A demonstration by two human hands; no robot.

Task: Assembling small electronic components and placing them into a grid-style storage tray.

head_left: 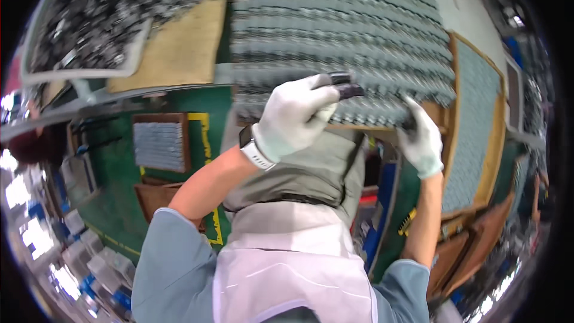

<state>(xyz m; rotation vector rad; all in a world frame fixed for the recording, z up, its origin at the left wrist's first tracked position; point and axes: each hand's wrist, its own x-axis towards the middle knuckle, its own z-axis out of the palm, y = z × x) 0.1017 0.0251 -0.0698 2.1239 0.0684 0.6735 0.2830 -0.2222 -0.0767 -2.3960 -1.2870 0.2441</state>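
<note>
Up at the near edge of the wooden tray (382,124) of grey parts, left hand (296,121) clutches a dark part (342,84) — right hand (423,137) grips the rim, nearer the rows running crosswise.

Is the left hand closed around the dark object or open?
Closed: the gloved left hand has its fingers curled around the small dark object, whose end sticks out.

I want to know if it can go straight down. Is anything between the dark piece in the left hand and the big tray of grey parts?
Nothing visible. The left hand pinches the dark piece right above the tray. The right hand is off to the side at the tray's near edge, not in the way.
</note>
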